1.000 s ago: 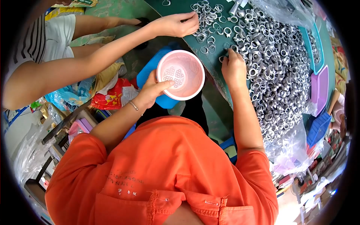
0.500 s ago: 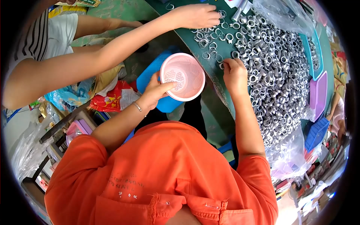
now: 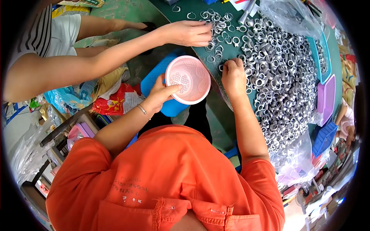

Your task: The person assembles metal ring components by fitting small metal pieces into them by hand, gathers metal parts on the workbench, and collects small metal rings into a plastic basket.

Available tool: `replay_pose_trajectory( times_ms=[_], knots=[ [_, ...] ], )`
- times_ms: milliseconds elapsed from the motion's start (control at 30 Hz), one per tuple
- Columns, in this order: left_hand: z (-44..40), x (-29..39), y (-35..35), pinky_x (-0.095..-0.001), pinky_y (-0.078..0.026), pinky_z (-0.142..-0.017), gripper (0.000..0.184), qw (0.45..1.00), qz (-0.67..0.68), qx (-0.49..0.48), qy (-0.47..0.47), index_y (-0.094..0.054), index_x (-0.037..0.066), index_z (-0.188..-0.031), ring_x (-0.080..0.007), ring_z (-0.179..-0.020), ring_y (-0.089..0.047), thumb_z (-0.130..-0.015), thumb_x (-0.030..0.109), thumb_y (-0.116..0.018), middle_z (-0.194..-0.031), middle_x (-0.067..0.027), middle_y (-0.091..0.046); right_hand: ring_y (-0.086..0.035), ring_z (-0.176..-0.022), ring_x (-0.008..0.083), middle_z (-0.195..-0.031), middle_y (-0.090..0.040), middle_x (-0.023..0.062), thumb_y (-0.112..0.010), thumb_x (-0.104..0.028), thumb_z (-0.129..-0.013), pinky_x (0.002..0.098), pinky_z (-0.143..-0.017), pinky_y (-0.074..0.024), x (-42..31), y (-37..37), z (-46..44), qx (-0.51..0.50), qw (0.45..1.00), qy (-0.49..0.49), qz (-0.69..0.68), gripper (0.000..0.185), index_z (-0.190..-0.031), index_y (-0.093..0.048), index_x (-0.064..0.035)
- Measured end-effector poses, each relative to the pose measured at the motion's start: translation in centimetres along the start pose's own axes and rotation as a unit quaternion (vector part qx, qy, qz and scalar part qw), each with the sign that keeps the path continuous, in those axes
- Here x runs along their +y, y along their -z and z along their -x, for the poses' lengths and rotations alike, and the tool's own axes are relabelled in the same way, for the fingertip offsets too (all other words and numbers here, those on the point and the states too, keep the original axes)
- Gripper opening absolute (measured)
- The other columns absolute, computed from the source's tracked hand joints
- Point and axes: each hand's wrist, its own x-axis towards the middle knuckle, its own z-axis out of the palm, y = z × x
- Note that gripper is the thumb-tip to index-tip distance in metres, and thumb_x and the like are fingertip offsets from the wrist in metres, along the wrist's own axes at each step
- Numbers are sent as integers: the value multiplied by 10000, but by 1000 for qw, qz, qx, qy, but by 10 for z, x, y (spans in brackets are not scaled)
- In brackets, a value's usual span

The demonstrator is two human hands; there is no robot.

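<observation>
My left hand (image 3: pixel 158 95) grips the rim of a pink plastic basket (image 3: pixel 197 84), thumb inside and fingers outside. The basket is tilted toward me, with no loose pieces visible inside. At the near edge of the green table (image 3: pixel 251 101), my right hand (image 3: pixel 234 79) is closed, fingertips pinching a small metal ring (image 3: pixel 221 67). Thin rings (image 3: pixel 218 54) lie scattered just beyond it. To its right spreads a large heap of grey metal rings (image 3: pixel 285 77). Another person's hand (image 3: pixel 192 33) reaches over the scattered rings; its fingertips are blurred.
A blue stool (image 3: pixel 175 109) stands below the basket. Along the table's right side are a teal tray (image 3: pixel 325 57), a purple tray (image 3: pixel 327 98) and a blue basket (image 3: pixel 325 138). Clear plastic bags (image 3: pixel 291 17) lie at the heap's far end. Bags cover the floor at left.
My right hand has moved slightly left toward the table edge, with the ring at its fingertips. The other person's hand has drawn back left and nearer. My left hand and the basket stay put.
</observation>
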Motion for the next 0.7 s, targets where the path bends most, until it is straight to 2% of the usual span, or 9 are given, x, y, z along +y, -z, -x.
replay_pose_trajectory(
  times_ms=[67, 133, 167, 200, 267, 367, 433, 533, 700],
  knots=[
    [1, 1, -1, -323, -536, -769, 763, 1000, 3, 1, -1, -242, 10, -1323, -226, -1047, -564, -751, 156, -725, -1185, -159, -488, -589, -691, 363, -815, -574, 177, -592, -22, -783, 412, -649, -497, 0, 2, 2, -19, 1000, 5, -2, 99, -877, -579, 5],
    [1, 1, 0, -324, -535, -772, 760, 1000, 8, -4, -6, -245, 9, -1321, -226, -1046, -566, -750, 150, -725, -1186, -158, -488, -604, -677, 317, -796, -594, 173, -590, -4, -785, 379, -640, -497, -3, 2, 3, -2, 981, -141, -135, 131, -915, -581, 10],
    [2, 2, -1, -324, -535, -772, 760, 1000, 8, -3, -5, -245, 9, -1321, -226, -1046, -566, -750, 150, -725, -1186, -158, -488, -624, -662, 224, -795, -622, 137, -584, 6, -810, 315, -597, -511, -1, 4, 3, -20, 970, -164, -176, 143, -952, -582, 20],
    [3, 3, -1, -324, -535, -773, 759, 1000, 8, -4, -5, -245, 8, -1321, -225, -1046, -566, -749, 147, -725, -1185, -158, -488, -624, -662, 224, -795, -622, 137, -584, 6, -810, 315, -597, -511, -2, 5, 4, -21, 970, -164, -177, 143, -952, -582, 20],
    [2, 3, -2, -324, -535, -775, 759, 1000, 8, -6, -5, -245, 7, -1321, -225, -1046, -566, -749, 144, -725, -1185, -157, -489, -627, -666, 149, -806, -625, 89, -577, -1, -840, 260, -557, -520, -4, 8, 3, -65, 860, -317, -393, 148, -984, -584, 32],
    [3, 3, -2, -327, -534, -777, 766, 1000, 7, -2, -9, -243, 8, -1325, -226, -1048, -565, -746, 144, -726, -1187, -156, -489, -636, -682, 141, -815, -627, 82, -558, 1, -860, 237, -561, -537, -6, 11, 5, -75, 817, -340, -460, 148, -993, -583, 61],
    [5, 6, -3, -383, -495, -870, 721, 1000, -14, -2, 2, -266, 31, -1338, -240, -1127, -513, -770, 159, -692, -1249, -146, -456, -639, -681, 150, -814, -630, 91, -557, 1, -861, 241, -570, -542, -9, 13, 5, -76, 796, -356, -483, 153, -996, -582, 68],
    [2, 2, -1, -338, -531, -779, 785, 1000, -4, -1, -9, -234, 17, -1335, -230, -1049, -564, -740, 146, -730, -1189, -152, -490, -644, -684, 158, -831, -637, 104, -558, 0, -863, 243, -581, -549, -11, 18, 5, -75, 767, -374, -515, 160, -1002, -583, 76],
    [1, -1, 0, -340, -530, -782, 794, 1000, -4, 1, -10, -229, 15, -1337, -236, -1043, -569, -738, 149, -732, -1188, -155, -492, -648, -711, 174, -874, -650, 145, -525, -1, -882, 255, -603, -554, -9, 22, 3, -87, 705, -393, -584, 173, -1034, -575, 66]
  ],
)
